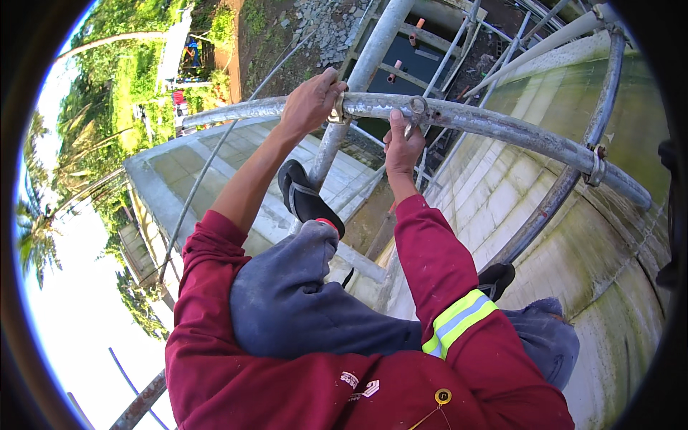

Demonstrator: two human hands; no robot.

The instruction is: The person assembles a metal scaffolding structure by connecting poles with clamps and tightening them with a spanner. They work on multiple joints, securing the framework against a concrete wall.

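Left hand (308, 106) grasps a scaffold tube (476, 120) beside a coupler (337, 110); right hand (404, 149) clenches a spanner (409, 130). Its ring overlaps the tube.

Covered and cut-off
Right hand (405, 149) covers part of a metal piece (409, 130); sleeve (437, 254) partly hides a shoe (500, 276); top edge cuts the pole (369, 61).

All outdoors here; pale blocky wall (566, 251) with green stains takes up the right; leafy trees (122, 93) and blown-out white sky (75, 279) on the left; grey rubble (322, 32) at the far end, just beside a dark framed opening (401, 54); daylight's super bright.
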